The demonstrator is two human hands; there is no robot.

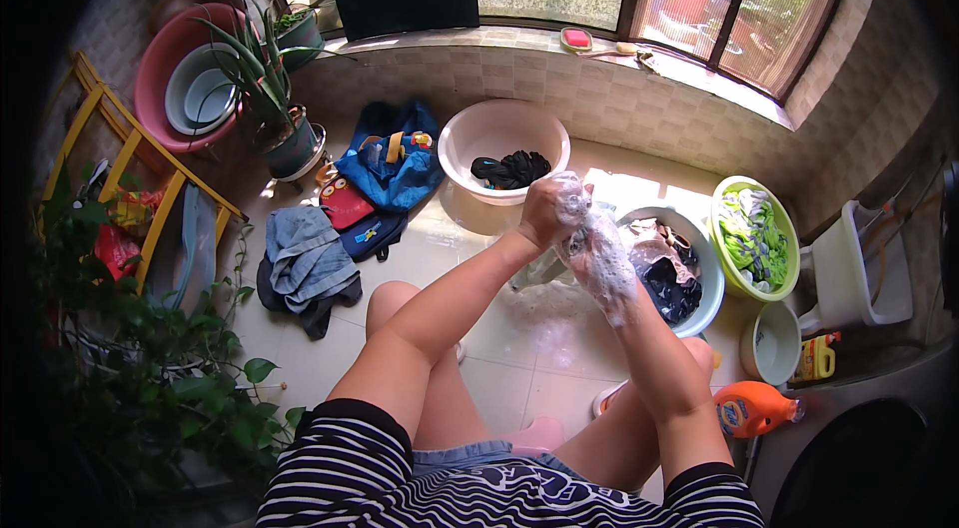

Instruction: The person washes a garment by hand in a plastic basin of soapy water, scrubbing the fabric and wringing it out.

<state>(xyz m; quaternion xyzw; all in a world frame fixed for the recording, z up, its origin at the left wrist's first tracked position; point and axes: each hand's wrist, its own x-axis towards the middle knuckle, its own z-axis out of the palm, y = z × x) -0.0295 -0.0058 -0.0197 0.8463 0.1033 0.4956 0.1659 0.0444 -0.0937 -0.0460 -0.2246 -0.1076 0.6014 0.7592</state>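
Observation:
Both arms reach out in front of me, and my hands meet in thick white foam. My left hand (549,210) is closed, its knuckles pressed against the foam. Just below and to the right, my right hand (595,258) is also closed, with suds running down past the wrist. What they grip is covered by foam and fingers. A pale greyish shape shows partly under the hands, too hidden to name. Beyond them stands a pale pink basin (460,128) holding dark wet cloth (514,169). To the right, a light blue basin (712,273) holds dark and pink clothes (667,268).
A green basin (791,278) of green laundry, a small pale basin (771,353), and an orange detergent bottle (754,409) stand at right. Jeans (308,253) and a blue backpack (395,173) lie left. Potted aloe (262,88), a yellow frame (125,153) and leafy plants (150,378) line the left side.

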